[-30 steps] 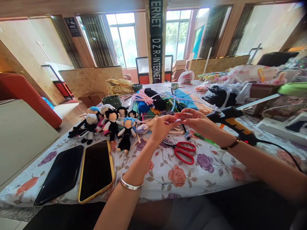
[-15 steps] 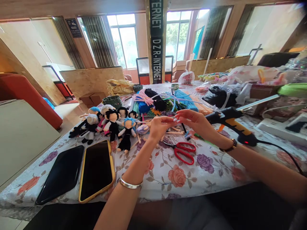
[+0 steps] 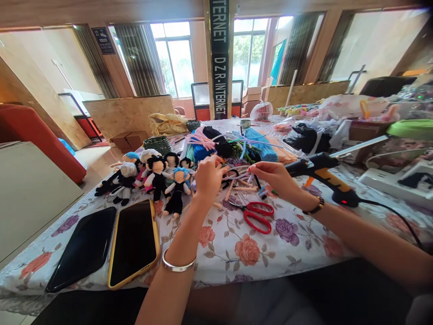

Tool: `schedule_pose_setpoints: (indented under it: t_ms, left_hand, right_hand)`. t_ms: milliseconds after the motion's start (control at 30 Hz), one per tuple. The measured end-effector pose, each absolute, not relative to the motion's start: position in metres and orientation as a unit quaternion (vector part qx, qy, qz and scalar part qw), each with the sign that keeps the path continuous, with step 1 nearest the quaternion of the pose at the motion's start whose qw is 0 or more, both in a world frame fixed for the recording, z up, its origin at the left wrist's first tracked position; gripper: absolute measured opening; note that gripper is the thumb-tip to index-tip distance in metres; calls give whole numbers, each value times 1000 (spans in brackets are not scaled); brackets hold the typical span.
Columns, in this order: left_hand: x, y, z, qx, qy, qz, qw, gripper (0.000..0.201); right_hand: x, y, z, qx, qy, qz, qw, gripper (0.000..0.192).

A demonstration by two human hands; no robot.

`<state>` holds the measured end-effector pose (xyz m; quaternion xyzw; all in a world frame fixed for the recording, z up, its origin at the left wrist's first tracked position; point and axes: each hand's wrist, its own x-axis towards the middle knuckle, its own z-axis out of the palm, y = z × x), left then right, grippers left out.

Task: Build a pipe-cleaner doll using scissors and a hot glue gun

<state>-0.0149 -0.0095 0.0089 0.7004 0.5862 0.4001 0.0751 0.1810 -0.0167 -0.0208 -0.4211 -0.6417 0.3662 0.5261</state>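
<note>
A person's left hand (image 3: 208, 177) and right hand (image 3: 273, 177), a little apart, each pinch an end of a thin white pipe cleaner (image 3: 238, 175) above a floral tablecloth (image 3: 237, 243), beyond red scissors (image 3: 257, 215).

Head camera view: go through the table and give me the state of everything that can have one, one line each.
left hand: closed around small craft pieces, contents hard to tell
right hand: pinching a thin pale pipe cleaner
red scissors: lying flat, blades shut
glue gun: lying on the table, cord attached, red light lit
yellow-cased phone: face up, screen dark
black phone: face up, screen dark
dolls: lying in a cluster
</note>
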Motion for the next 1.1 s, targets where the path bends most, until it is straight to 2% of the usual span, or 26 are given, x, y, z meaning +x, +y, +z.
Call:
schedule_pose_setpoints:
  t_ms: [33, 100, 233, 333, 567, 833, 1100]
  left_hand:
    - [-20, -12, 12, 690, 621, 373, 9, 26]
    - [-29, -15, 16, 677, 670, 302, -27, 30]
    - [-40, -15, 19, 657, 736, 161, 26, 30]
    - [-41, -14, 18, 655, 745, 118, 50, 25]
    - [-36, -13, 17, 643, 764, 27, 34, 34]
    - [-36, -14, 17, 670, 729, 131, 43, 26]
    - [-28, -16, 21, 638, 705, 310, -12, 31]
  right_hand:
    - [180, -16, -22, -420, -629, 386, 528, 36]
    - [179, -16, -25, -406, -603, 427, 537, 37]
    - [175, -17, -30, -389, -569, 469, 552, 36]
    - [171, -18, -31, -391, -564, 473, 553, 38]
    - [167, -22, -34, -404, -576, 469, 534, 39]
    - [165, -20, -37, -373, -573, 441, 581, 38]
    - [164, -22, -35, -393, -618, 384, 562, 40]
